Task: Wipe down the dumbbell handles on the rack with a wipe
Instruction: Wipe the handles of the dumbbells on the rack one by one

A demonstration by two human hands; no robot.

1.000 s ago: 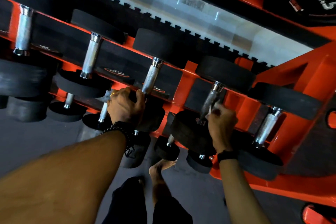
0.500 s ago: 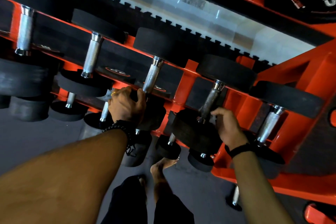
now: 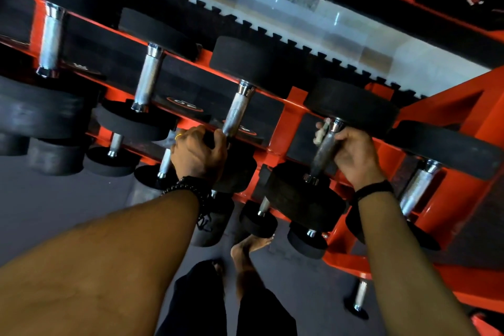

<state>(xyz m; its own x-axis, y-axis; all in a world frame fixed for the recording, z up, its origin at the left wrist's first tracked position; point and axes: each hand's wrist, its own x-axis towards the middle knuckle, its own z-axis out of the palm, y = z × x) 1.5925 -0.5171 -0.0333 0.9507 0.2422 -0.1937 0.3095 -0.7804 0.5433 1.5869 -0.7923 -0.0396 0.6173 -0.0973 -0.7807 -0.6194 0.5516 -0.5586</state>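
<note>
On the top tier of the orange rack, a dumbbell handle is gripped by the right hand through a pale wipe; a neighbouring dumbbell's black head is clasped by the left hand.

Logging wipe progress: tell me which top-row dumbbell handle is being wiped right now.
The fourth handle from the left: the right hand is curled round it with a pale wipe. The other top-row handles are bare.
</note>
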